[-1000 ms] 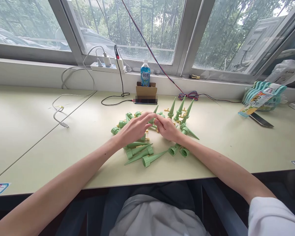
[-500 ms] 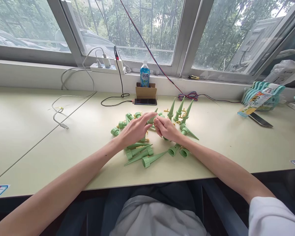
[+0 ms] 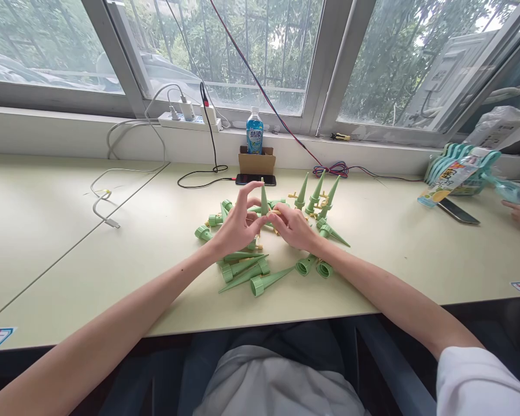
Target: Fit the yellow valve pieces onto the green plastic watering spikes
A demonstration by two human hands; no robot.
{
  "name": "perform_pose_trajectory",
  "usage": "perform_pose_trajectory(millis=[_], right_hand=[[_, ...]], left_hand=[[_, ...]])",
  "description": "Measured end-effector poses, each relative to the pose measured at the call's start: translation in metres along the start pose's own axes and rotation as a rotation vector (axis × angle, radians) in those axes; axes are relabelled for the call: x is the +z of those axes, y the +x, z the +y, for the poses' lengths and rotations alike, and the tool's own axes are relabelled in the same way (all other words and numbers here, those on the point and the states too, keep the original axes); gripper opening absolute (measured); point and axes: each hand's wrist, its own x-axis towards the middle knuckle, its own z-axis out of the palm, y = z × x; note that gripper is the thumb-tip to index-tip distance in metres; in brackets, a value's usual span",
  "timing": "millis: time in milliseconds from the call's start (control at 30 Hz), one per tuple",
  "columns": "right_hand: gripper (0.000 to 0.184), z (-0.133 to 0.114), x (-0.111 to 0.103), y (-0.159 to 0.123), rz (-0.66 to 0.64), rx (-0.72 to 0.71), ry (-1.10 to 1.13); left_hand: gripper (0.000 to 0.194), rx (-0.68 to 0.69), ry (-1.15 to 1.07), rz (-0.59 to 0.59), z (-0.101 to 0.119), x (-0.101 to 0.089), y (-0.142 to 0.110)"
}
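Green spike (image 3: 264, 199) stands point-up between the person's hands, and from where I'm watching the left hand (image 3: 238, 226) curves round it, index finger at the tip, thumb low down. The right hand (image 3: 293, 228) is curled nearly closed, pinching a small yellow piece (image 3: 277, 212) near the spike's lower end; fingers hide the join. Three upright spikes (image 3: 315, 193) stand just beyond the right hand, and loose spikes (image 3: 264, 282) lie nearer the person than both hands.
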Motion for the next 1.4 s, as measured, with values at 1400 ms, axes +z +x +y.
perform_pose_trajectory(millis=[1400], right_hand=[[0.048,0.0071,-0.0005,-0.0014,-0.051,-0.175,-0.125]], left_hand=[[0.011,0.096,0.144,-0.049,-0.0062,0.0027,-0.0022]])
